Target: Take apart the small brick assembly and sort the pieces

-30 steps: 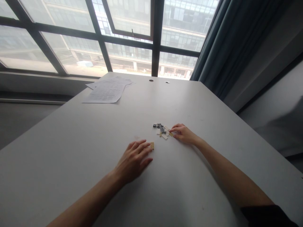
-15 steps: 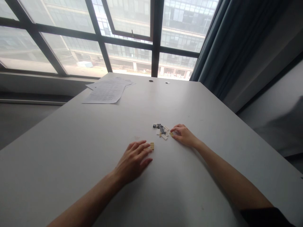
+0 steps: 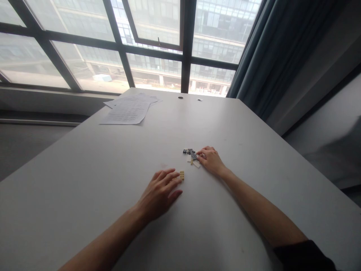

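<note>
My left hand [image 3: 162,192] lies palm down, with its fingers stretched out and slightly spread and its thumb apart. Under and beside its fingertips is a tan studded toy brick [image 3: 182,175], partly covered by the fingers. Farther up the table, my right hand [image 3: 210,160] reaches the right side of a small pile of toy bricks. Its thumb and fingers are bent close together beside a grey studded brick [image 3: 193,155]; what is between them is hidden. Dark bricks [image 3: 185,151] lie at the pile's left, and a flat white piece [image 3: 196,164] at its near side.
Printed papers [image 3: 126,113] lie at the far left of the white table [image 3: 113,158]. Two round holes, one a dark hole [image 3: 181,98], are near its far edge. Beyond stand large windows, and a dark curtain [image 3: 259,64] hangs at the right.
My right hand has moved left onto the pile's right side and now covers the white pieces there; the yellowish piece at its fingertips is out of sight. My left hand stays in place.
</note>
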Tool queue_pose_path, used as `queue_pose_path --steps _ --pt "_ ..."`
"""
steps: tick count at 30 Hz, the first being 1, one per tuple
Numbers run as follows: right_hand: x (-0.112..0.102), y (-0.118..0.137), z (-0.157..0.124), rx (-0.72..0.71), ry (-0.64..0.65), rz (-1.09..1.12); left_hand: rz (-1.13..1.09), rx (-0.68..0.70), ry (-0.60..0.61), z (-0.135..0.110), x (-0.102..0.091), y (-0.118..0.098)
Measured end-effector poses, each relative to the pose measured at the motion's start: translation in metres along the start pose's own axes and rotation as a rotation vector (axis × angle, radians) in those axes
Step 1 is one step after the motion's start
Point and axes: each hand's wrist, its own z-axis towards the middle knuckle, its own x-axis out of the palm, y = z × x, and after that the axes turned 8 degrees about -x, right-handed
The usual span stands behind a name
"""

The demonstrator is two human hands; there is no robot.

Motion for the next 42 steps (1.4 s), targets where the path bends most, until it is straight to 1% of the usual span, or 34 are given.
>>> queue_pose_path --steps 4,9,16,22,25,30,35,37,42 --pt "-0.001 -0.004 0.0 0.035 -0.008 -0.009 -0.007 0.001 0.003 0.0 0.001 0.0" --pt "-0.006 -0.011 -0.001 0.046 -0.009 0.036 -0.011 0.002 0.0 0.0 0.001 0.0" --pt "-0.01 -0.02 -0.003 0.077 -0.052 0.043 -0.015 0.0 0.003 0.001 0.0 0.0" --pt "-0.009 -0.022 -0.004 0.079 -0.065 0.038 -0.011 0.01 0.0 0.001 -0.001 -0.001" --pt "-0.008 -0.018 -0.003 0.041 -0.063 0.041 -0.005 0.016 0.008 0.001 -0.001 0.0" --pt "-0.004 -0.006 -0.004 -0.077 -0.04 0.031 -0.001 0.014 0.014 0.001 0.0 0.001" --pt "-0.002 0.003 -0.003 -0.207 0.025 -0.015 -0.002 0.017 0.017 0.001 -0.001 0.001" --pt "-0.003 0.004 -0.002 -0.219 0.038 -0.031 0.006 0.015 0.029 0.002 -0.001 0.001" --pt "-0.003 0.002 0.002 -0.193 0.04 -0.02 0.005 0.01 0.033 0.002 -0.001 0.001"
